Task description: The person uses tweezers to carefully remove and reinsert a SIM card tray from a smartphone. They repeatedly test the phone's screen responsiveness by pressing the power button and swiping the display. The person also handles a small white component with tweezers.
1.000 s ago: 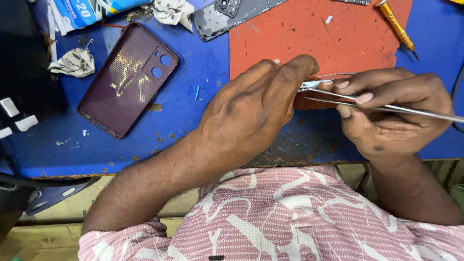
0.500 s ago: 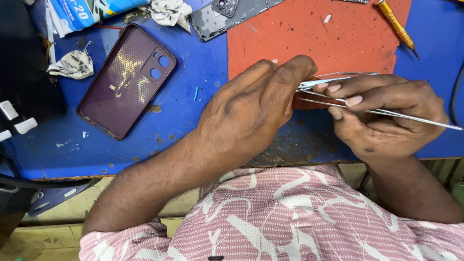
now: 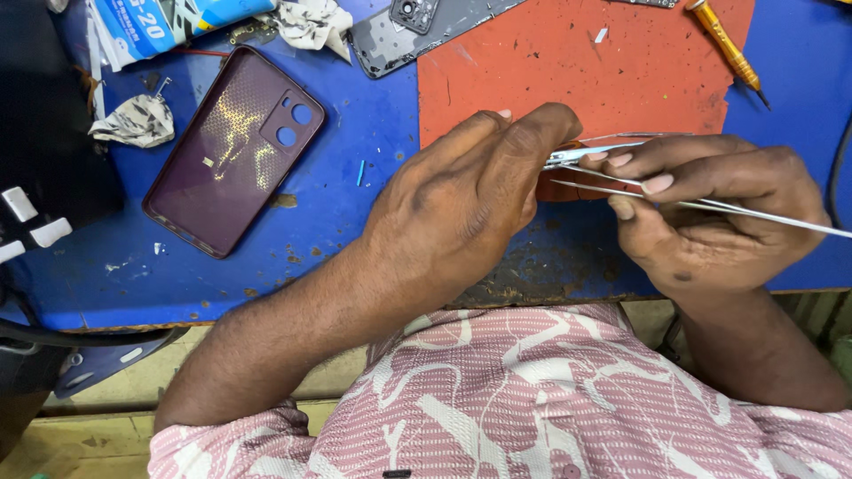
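Thin metal tweezers point(image 3: 710, 206) are pinched in the fingers point(image 3: 652, 184) of the right hand point(image 3: 710, 213) over the orange mat point(image 3: 568, 62) on the blue table point(image 3: 355, 213). The tips are met by the curled left hand point(image 3: 470, 191); whatever its fingers hold is hidden. A blue-and-white packet point(image 3: 169, 22) lies at the far left, beside a maroon phone cover point(image 3: 235, 151).

We hold our left hand point(image 3: 470, 195) knuckles up, fingers curled and pinched together at the tips, its forearm running back down to the left. Our right hand point(image 3: 710, 208) sits just right of the left hand, palm turned inward, fingers bent and closed in a pinch, fingertips point(image 3: 612, 160) nearly touching the left hand's.
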